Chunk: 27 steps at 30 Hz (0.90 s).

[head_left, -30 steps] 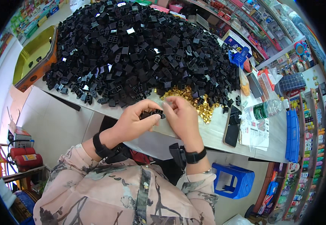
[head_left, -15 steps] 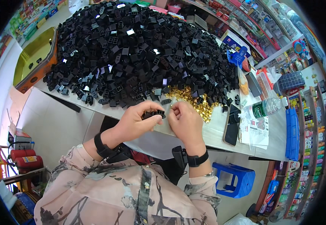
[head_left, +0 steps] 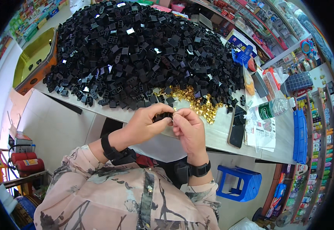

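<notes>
My left hand (head_left: 145, 122) is closed round a small black plastic block with compartments (head_left: 161, 116), most of it hidden by the fingers. Up against the block's right end, my right hand (head_left: 191, 129) pinches thumb and forefinger together; whatever is between these fingertips is too small to make out. Just beyond both hands, small shiny gold metal pieces (head_left: 201, 104) lie scattered on the pale table (head_left: 222, 132). Behind them rises a large heap of black plastic blocks (head_left: 136, 57) of the same sort.
A phone (head_left: 236, 128) lies to the right, beside papers and a clear bottle (head_left: 270, 109) on its side. An open yellow-lined box (head_left: 36, 61) stands far left. Below the table's right side is a blue stool (head_left: 239, 183). Stocked shelves (head_left: 316, 153) line the right.
My right hand has moved in to the left, and its fingertips now meet the black block in my left hand. The block is more covered than before.
</notes>
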Available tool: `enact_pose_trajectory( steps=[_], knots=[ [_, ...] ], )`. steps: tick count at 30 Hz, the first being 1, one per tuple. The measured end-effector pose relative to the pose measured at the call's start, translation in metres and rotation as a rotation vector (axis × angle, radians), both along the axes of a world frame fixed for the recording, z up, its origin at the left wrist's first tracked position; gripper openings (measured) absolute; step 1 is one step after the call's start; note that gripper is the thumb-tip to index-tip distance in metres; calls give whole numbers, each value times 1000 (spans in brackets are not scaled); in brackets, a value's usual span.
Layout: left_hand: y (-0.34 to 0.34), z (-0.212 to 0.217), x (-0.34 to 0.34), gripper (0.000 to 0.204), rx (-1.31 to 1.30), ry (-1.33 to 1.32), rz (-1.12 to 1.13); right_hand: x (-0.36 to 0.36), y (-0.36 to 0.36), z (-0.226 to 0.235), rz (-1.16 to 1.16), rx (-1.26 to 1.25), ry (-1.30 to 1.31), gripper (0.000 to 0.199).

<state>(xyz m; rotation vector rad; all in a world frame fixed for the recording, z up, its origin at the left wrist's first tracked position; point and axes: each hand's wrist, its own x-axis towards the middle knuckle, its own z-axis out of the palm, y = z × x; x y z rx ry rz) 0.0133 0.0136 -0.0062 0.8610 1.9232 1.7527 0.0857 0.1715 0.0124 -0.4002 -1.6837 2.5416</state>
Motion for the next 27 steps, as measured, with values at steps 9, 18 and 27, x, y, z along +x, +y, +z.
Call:
enact_pose_trajectory(
  steps=[9,18,27],
  knots=[
    [1,-4,3,23,149,-37,14,10,4,-6,-9,225,2,6],
    [-5,-2,1,25,105,0,-58,12,4,-6,-10,236,-6,7],
    [-4,-4,2,23,147,112,-23,13,2,-6,23,250,-8,9]
  ],
)
